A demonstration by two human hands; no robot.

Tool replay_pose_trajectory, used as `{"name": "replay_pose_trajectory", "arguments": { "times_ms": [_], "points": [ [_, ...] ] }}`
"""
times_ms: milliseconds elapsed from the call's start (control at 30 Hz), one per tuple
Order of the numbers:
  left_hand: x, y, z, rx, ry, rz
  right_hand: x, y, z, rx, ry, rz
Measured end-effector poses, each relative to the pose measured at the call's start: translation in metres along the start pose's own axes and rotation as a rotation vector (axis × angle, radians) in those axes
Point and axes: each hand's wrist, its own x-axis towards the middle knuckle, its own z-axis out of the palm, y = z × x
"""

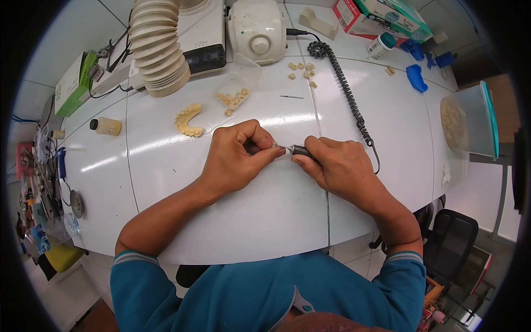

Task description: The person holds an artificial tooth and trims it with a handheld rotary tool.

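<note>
My right hand [337, 163] is wrapped round a dark rotary handpiece [303, 151], its thin bur pointing left. The fingertips of my left hand [238, 152] pinch a very small piece right at the bur's tip; the fingers mostly cover it, so its kind is hard to make out. Just beyond my left hand lies a yellowish dental arch model [188, 120]. Behind that, a small clear box [235, 94] with its lid up holds several tooth-like pieces, and one more piece [228, 112] lies in front of it. A loose bur [291, 97] rests on the table.
A ribbed suction hose [157, 50] hangs at the back left, beside a white control unit [257, 32]. Its coiled cord [345, 83] runs down the right side. Several tooth-like pieces [306, 67] lie behind. A small bottle [106, 126] stands left, a teal-lidded container [462, 119] right.
</note>
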Motion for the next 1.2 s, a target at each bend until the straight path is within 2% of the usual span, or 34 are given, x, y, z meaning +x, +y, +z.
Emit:
{"name": "replay_pose_trajectory", "arguments": {
  "times_ms": [567, 667, 1200],
  "points": [
    [0.0, 0.0, -0.001, -0.043, -0.009, -0.047, 0.0, -0.001, -0.001, 0.004, 0.019, -0.008],
    [0.001, -0.004, 0.001, -0.04, 0.029, 0.017, -0.001, -0.001, -0.003, 0.005, 0.015, -0.011],
    [0.001, -0.008, 0.002, -0.111, 0.023, 0.003, -0.001, 0.001, -0.001, 0.017, 0.019, -0.011]
  ]
}}
